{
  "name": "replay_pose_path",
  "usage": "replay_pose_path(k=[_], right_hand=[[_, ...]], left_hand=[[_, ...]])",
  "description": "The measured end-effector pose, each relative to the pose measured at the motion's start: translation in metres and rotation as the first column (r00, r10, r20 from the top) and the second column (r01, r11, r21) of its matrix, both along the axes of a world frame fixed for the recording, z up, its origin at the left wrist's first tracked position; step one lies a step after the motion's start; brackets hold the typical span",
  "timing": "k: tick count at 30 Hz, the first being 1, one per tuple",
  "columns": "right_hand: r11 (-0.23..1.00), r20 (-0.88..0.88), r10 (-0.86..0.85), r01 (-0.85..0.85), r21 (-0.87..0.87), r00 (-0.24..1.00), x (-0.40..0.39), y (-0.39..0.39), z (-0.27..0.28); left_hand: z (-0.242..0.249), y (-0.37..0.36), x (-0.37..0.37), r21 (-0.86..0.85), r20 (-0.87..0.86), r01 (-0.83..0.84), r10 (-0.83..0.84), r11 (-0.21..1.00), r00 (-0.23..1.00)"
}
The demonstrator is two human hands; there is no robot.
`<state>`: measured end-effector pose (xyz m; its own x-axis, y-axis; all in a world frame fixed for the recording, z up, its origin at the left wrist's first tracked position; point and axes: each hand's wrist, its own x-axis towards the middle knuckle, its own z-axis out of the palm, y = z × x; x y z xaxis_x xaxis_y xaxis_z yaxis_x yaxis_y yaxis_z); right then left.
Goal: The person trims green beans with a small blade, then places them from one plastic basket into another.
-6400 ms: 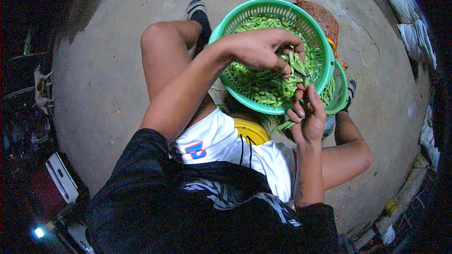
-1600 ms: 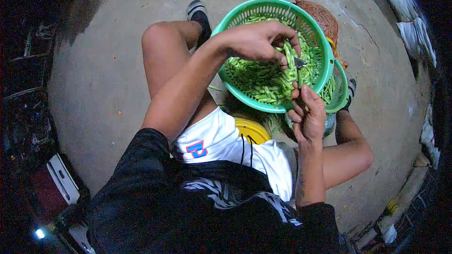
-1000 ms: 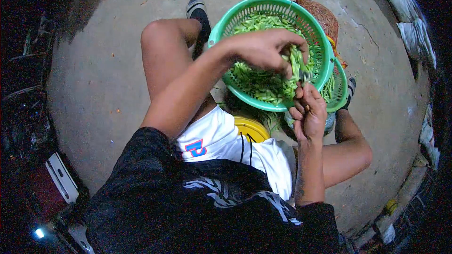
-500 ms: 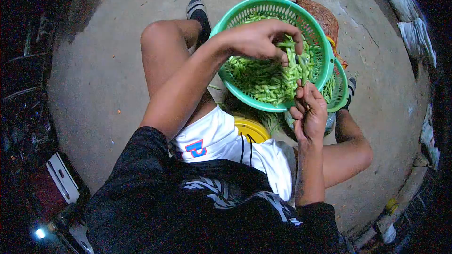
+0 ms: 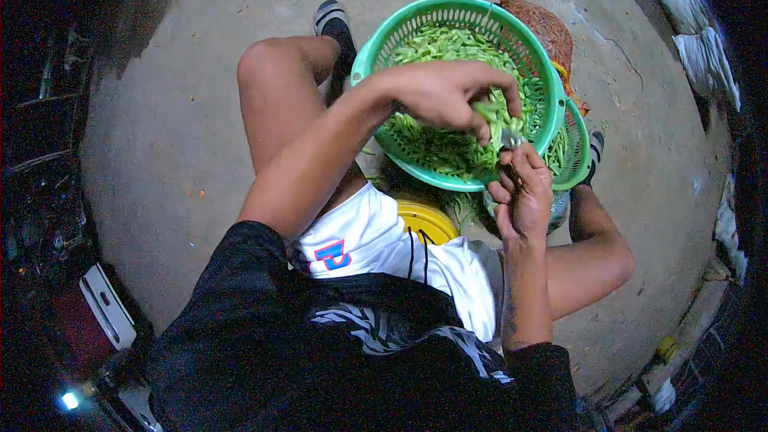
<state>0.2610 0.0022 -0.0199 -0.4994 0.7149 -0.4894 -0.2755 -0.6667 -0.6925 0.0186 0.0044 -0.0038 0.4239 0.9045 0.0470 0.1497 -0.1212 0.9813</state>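
Observation:
Under my left hand (image 5: 452, 96) is a round green plastic basket (image 5: 390, 22) heaped with cut green bean pieces (image 5: 448, 46). The fingers and thumb of that hand curl around a small bunch of green beans (image 5: 498, 118), slightly blurred. My right hand (image 5: 530, 192) is at the basket's near right rim, palm turned up and fingers bent. Between its thumb and fingertips it pinches a small shiny metal blade (image 5: 510, 140), whose handle is hidden. The blade is close to the beans at my left fingertips.
A second green basket (image 5: 578, 162) with beans sits partly beneath the first. Behind them lies a reddish-brown mesh sack (image 5: 544, 28). A yellow round container (image 5: 432, 220) is between my legs, beside a clear plastic bag (image 5: 558, 212). Concrete floor (image 5: 176, 152) surrounds me.
My left hand has moved slightly down, nearer to my right fingertips. The long bean above the right hand no longer shows there, and the metal blade is now lower, just above the fingertips.

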Motion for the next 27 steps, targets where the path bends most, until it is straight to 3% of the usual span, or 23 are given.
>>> replay_pose_path(k=[2,6,8,9,11,13,14,16,18,19,20,21,22,26,27], right_hand=[[1.0,0.01,-0.015,0.015,-0.009,1.0,0.002,-0.001,-0.003],[1.0,-0.025,-0.019,0.019,0.001,1.0,0.003,-0.002,-0.006],[1.0,-0.027,-0.031,0.031,0.004,0.999,0.003,-0.001,-0.004],[1.0,-0.013,-0.002,0.002,0.021,1.0,0.002,-0.001,-0.002],[0.999,-0.004,0.029,-0.028,0.038,1.0,0.002,0.003,-0.001],[0.999,-0.201,0.026,-0.032,-0.029,0.979,-0.001,0.01,0.002],[0.999,-0.202,0.021,-0.027,-0.026,0.979,-0.002,0.013,0.003],[0.979,-0.194,-0.101,0.063,-0.194,0.976,-0.013,0.019,0.023],[0.989,-0.296,-0.063,0.019,-0.148,0.953,-0.005,0.022,0.004],[0.998,-0.227,-0.024,0.01,-0.063,0.974,-0.007,0.018,0.006],[1.0,-0.152,0.008,-0.005,0.022,0.988,-0.008,0.015,0.008],[0.999,-0.146,0.025,-0.02,0.038,0.989,-0.009,0.014,0.01],[0.999,-0.146,0.023,-0.018,0.038,0.989,-0.008,0.015,0.009],[0.989,-0.239,-0.142,0.15,0.015,0.96,-0.005,0.027,0.004],[0.982,-0.276,-0.179,0.189,0.009,0.944,-0.003,0.032,0.003]], left_hand=[[0.008,-0.003,0.005,-0.029,-0.111,0.054,-0.057,0.998,0.992],[0.001,0.0,0.004,0.02,-0.11,0.076,-0.074,0.997,0.991],[-0.006,0.004,0.003,0.076,0.088,0.061,-0.068,0.995,0.994],[-0.005,0.005,-0.002,0.076,0.088,0.061,-0.068,0.995,0.994],[0.0,0.007,-0.016,-0.152,0.19,-0.033,0.062,0.988,0.98],[0.0,0.006,-0.019,-0.123,0.137,-0.082,0.099,0.989,0.986],[-0.001,0.007,-0.02,-0.092,0.091,-0.126,0.134,0.988,0.987],[-0.004,0.008,-0.019,0.014,0.065,-0.149,0.148,0.989,0.987],[-0.002,0.007,-0.021,0.026,0.04,-0.151,0.15,0.988,0.988],[0.001,0.006,-0.022,0.028,0.038,-0.151,0.15,0.988,0.988],[0.003,0.005,-0.022,-0.08,0.052,-0.151,0.155,0.985,0.987],[0.005,0.005,-0.021,-0.187,0.065,-0.146,0.16,0.971,0.985],[0.004,0.004,-0.021,-0.187,0.065,-0.143,0.158,0.972,0.985],[0.012,-0.001,-0.012,0.1,-0.086,-0.059,0.068,0.993,0.994],[0.005,-0.002,-0.004,0.089,0.025,0.004,-0.007,0.996,1.0]])
